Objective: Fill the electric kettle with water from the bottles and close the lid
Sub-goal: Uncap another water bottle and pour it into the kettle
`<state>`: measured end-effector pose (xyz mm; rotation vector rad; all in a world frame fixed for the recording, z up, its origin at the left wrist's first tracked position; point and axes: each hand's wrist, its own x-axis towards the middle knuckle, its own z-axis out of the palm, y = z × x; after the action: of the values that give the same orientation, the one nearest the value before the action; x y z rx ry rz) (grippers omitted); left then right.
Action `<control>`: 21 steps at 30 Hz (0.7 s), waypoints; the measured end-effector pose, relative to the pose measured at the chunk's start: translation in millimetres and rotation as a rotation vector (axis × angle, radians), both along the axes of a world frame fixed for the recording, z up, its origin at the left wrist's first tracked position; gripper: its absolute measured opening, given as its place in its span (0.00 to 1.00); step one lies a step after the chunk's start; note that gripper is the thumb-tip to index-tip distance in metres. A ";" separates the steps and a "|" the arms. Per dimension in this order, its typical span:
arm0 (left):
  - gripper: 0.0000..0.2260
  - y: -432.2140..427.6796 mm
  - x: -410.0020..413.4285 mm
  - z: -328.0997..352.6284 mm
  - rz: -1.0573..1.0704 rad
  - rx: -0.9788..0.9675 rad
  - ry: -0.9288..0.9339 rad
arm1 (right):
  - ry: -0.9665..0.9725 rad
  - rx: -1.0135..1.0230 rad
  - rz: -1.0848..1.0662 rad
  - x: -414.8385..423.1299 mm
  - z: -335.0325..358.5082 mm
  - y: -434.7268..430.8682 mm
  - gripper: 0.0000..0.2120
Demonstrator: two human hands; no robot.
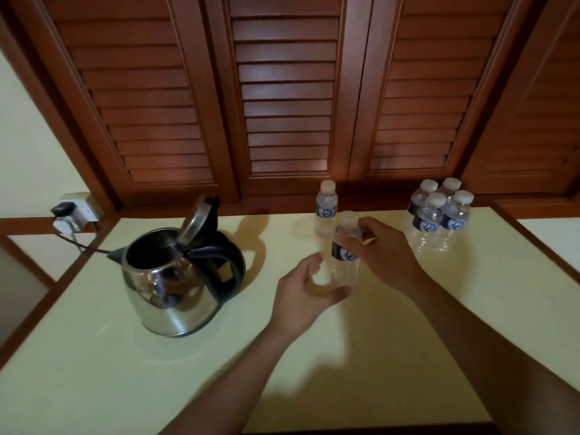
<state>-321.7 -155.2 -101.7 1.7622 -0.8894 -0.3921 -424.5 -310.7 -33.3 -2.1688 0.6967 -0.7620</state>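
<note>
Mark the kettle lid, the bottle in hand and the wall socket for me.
kettle lid (196, 223): head view, on the shiny underside of the raised lid.
held bottle (344, 271): head view, on the clear body below the blue label.
wall socket (83, 209): head view, on the white faceplate.

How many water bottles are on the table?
6: one in the right hand at centre, one behind it, four clustered at right. Others may hide behind.

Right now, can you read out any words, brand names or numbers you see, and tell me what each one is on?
Nothing can be read for certain.
Bottle labels: dark blue with a white logo, too blurred to read.
Held bottle: label blurred and partly hidden by the right hand.
Kettle: no readable text.
Wall socket: no readable text.
</note>
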 end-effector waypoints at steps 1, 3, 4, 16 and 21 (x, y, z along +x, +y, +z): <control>0.32 9.6 -1.9 3.6 -0.005 -0.031 0.028 | -0.009 0.020 0.023 0.8 4.5 16.1 0.12; 0.25 32.9 -2.6 11.6 -0.015 -0.075 0.052 | -0.022 0.035 0.074 4.8 11.0 49.8 0.11; 0.22 46.3 -0.6 15.6 -0.015 -0.084 0.054 | -0.029 0.039 0.092 8.2 13.4 67.2 0.12; 0.15 216.6 74.7 30.2 0.031 -0.068 0.002 | 0.085 -0.265 0.117 69.3 59.1 221.0 0.19; 0.18 256.7 105.3 33.3 0.074 -0.094 -0.061 | 0.161 -0.427 0.002 103.7 73.8 262.3 0.28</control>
<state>-216.4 101.5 -68.4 1.7226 -0.8694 -0.2453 -320.8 -48.4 40.5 -2.6410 0.6570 -0.7968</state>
